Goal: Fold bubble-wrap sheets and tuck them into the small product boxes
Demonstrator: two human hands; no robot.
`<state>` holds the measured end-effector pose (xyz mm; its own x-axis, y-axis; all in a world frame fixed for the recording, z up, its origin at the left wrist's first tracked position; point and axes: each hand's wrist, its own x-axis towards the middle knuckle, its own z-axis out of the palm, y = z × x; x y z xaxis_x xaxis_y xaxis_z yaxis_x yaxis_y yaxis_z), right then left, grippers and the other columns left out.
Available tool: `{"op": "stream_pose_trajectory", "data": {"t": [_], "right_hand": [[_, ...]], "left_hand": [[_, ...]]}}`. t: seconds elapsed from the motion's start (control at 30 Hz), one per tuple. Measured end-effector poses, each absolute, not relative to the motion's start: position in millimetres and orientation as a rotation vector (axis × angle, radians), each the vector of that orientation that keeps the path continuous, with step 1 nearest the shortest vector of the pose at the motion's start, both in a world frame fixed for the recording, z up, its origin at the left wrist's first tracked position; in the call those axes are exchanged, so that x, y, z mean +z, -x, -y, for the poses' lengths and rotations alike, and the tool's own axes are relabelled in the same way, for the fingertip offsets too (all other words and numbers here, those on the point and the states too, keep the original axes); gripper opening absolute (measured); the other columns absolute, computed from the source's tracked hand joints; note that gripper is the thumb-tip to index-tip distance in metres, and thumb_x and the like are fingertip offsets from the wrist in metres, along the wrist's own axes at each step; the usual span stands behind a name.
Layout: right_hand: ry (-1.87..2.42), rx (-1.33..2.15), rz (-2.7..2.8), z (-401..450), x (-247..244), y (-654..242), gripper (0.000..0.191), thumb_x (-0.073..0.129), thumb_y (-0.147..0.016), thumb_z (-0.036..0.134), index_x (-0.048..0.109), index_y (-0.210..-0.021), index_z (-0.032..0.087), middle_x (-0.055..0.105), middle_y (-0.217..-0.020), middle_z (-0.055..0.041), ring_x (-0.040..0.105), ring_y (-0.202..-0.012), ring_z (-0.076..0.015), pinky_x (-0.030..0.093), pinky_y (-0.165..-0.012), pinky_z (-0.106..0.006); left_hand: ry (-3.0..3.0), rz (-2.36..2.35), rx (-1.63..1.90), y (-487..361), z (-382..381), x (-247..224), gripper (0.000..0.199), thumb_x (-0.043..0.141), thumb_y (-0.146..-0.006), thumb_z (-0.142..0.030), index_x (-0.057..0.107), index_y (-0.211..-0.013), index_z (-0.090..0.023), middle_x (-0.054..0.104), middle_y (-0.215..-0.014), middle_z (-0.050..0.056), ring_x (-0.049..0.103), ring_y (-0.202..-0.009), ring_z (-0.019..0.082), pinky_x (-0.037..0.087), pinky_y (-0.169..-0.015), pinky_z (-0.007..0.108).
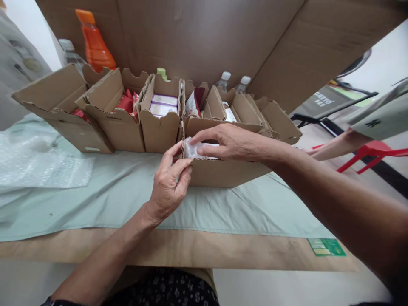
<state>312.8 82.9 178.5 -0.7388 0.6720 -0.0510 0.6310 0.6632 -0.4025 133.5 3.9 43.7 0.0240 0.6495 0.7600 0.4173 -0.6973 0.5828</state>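
Note:
A long cardboard box lies across the front, with clear bubble wrap and something white inside its left end. My left hand is closed on that box's left end, thumb and fingers pinching the cardboard edge. From the right, my right hand reaches over the box. Its index finger and thumb are bent around the bubble wrap, pressing it inside; the other fingers are partly hidden. Behind stands a row of open cardboard bins, one holding white-and-purple packs, another red packets.
A loose bubble wrap sheet lies left on the pale green cloth. An orange bottle and clear bottles stand behind the bins, before a tall cardboard panel. Another person's arm and a red stool appear at right.

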Motion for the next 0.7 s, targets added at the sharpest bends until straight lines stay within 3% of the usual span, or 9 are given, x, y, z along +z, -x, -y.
{"op": "stream_pose_trajectory", "data": {"t": [0.13, 0.3, 0.4, 0.57, 0.7], "right_hand": [[1.074, 0.694, 2.808, -97, 169, -311, 0.025, 0.066, -0.091, 0.027, 0.083, -0.109, 0.025, 0.080, -0.112, -0.0022, 0.073, -0.098, -0.0240, 0.052, -0.088, -0.034], [1.062, 0.756, 2.919, -106, 165, -303, 0.022, 0.064, -0.093, 0.025, 0.084, -0.103, 0.024, 0.081, -0.102, -0.0004, 0.072, -0.089, -0.0202, 0.051, -0.081, -0.031], [1.064, 0.768, 2.892, -103, 168, -304, 0.021, 0.065, -0.092, 0.025, 0.083, -0.103, 0.023, 0.081, -0.103, -0.0008, 0.072, -0.091, -0.0200, 0.052, -0.086, -0.031], [1.039, 0.598, 2.429, -68, 176, -350, 0.035, 0.064, -0.094, 0.039, 0.077, -0.123, 0.024, 0.076, -0.125, -0.0049, 0.068, -0.117, -0.0247, 0.052, -0.104, -0.039], [1.131, 0.577, 2.193, -26, 157, -393, 0.045, 0.066, -0.092, 0.049, 0.073, -0.129, 0.025, 0.075, -0.126, -0.0077, 0.065, -0.124, -0.0279, 0.051, -0.109, -0.045]], "left_hand": [[-2.110, -1.132, 1.742, -134, -5, 41, 0.016, 0.057, -0.100, -0.014, 0.070, -0.108, -0.020, 0.061, -0.143, 0.013, 0.066, -0.128, 0.024, 0.057, -0.107, 0.045], [-2.132, -1.212, 1.729, -136, -5, 40, 0.017, 0.056, -0.100, -0.014, 0.068, -0.109, -0.020, 0.062, -0.142, 0.013, 0.064, -0.132, 0.025, 0.056, -0.108, 0.046], [-2.156, -1.221, 1.727, -136, -1, 41, 0.019, 0.055, -0.100, -0.015, 0.067, -0.113, -0.021, 0.060, -0.144, 0.012, 0.064, -0.132, 0.025, 0.056, -0.109, 0.047], [-2.071, -1.179, 1.794, -126, 13, 41, 0.057, 0.061, -0.097, -0.020, 0.046, -0.151, -0.026, 0.042, -0.163, 0.017, 0.048, -0.148, 0.032, 0.056, -0.108, 0.048], [-1.881, -1.231, 1.698, -113, 18, 30, 0.073, 0.066, -0.095, -0.026, 0.033, -0.161, -0.031, 0.038, -0.166, 0.016, 0.055, -0.141, 0.031, 0.052, -0.112, 0.050]]}}
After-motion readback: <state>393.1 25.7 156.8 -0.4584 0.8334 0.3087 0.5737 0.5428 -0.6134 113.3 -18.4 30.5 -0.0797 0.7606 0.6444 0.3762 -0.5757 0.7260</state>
